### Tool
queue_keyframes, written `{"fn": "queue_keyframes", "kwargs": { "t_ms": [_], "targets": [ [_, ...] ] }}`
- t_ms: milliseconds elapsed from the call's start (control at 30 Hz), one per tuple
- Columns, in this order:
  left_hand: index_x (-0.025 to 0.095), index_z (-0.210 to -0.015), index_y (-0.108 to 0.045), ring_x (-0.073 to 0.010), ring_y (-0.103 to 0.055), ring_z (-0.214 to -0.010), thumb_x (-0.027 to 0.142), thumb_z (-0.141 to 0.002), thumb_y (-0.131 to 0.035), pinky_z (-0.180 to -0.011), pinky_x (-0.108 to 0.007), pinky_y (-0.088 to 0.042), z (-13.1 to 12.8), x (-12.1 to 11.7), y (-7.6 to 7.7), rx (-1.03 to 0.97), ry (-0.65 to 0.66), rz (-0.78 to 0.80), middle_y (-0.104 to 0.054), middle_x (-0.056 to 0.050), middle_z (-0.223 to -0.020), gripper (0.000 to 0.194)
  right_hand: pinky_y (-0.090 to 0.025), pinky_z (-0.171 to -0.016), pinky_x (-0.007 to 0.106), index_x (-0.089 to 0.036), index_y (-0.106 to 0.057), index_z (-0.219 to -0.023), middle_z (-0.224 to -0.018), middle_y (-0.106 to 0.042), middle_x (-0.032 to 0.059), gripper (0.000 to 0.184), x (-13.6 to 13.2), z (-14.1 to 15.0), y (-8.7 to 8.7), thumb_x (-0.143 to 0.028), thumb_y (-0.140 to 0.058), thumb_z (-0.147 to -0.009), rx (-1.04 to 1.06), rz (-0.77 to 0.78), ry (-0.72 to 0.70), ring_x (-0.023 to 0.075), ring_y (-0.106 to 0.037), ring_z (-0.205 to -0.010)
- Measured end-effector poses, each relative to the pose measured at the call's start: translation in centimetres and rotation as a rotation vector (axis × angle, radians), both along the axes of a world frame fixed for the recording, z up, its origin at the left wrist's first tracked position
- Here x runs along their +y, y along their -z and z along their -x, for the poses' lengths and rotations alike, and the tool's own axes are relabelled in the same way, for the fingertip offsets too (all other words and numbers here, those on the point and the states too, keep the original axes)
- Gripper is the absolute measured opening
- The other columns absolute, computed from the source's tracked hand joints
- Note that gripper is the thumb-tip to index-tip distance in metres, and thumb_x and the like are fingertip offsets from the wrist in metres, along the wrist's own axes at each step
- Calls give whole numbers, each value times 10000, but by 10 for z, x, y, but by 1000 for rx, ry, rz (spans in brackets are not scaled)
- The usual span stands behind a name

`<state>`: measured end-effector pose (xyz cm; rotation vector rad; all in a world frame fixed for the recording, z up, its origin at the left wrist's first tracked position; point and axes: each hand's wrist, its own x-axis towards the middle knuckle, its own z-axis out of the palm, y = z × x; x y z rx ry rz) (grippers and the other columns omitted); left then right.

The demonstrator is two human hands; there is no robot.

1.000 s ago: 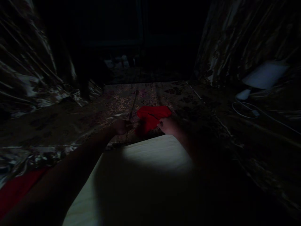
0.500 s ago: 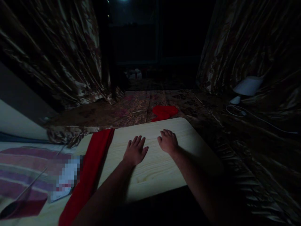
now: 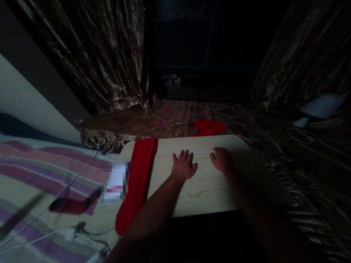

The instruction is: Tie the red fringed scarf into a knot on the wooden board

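Both my hands rest on a pale wooden board in a dim room. My left hand lies flat with its fingers spread and holds nothing. My right hand lies palm down beside it, fingers a little curled, also holding nothing. A long red cloth hangs over the board's left edge, a hand's width from my left hand. A second red cloth, crumpled, lies past the board's far edge on the patterned bedspread.
Shiny patterned curtains hang at the left and right. A striped blanket at the left carries white cables and a dark red cylinder. A white lamp and a cable lie at the right.
Both hands let go of the far red cloth and drew back onto the board, where they lie flat. The view has swung left, so the striped blanket and long red cloth show more.
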<state>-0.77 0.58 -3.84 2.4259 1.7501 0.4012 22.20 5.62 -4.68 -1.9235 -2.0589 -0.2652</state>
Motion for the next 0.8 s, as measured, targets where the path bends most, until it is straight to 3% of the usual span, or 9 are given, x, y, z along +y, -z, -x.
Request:
{"fn": "queue_keyframes", "kwargs": {
  "t_ms": [400, 800],
  "targets": [
    [243, -1525, -358, -365, -181, -1485, 564, -952, -314, -1140, -704, -116, 0, 1, -3, -14, 7, 37, -290, -116, -1613, 658, -387, -1005, 374, -119, -682, -1184, -1248, -665, 137, 375, 5, -2, 7, -273, -480, -909, 45, 3, 8, 266, -563, -1140],
    [258, -1470, -417, -330, -266, -1451, 549, -956, -363, -1130, -678, -178, -3, 0, -5, -7, -9, -35, -380, -117, -1565, 593, -364, -965, 396, -137, -675, -1169, -1226, -673, 132, 370, 0, -4, 4, -302, -454, -922, 29, -15, -5, 277, -550, -1130]
  ]
}}
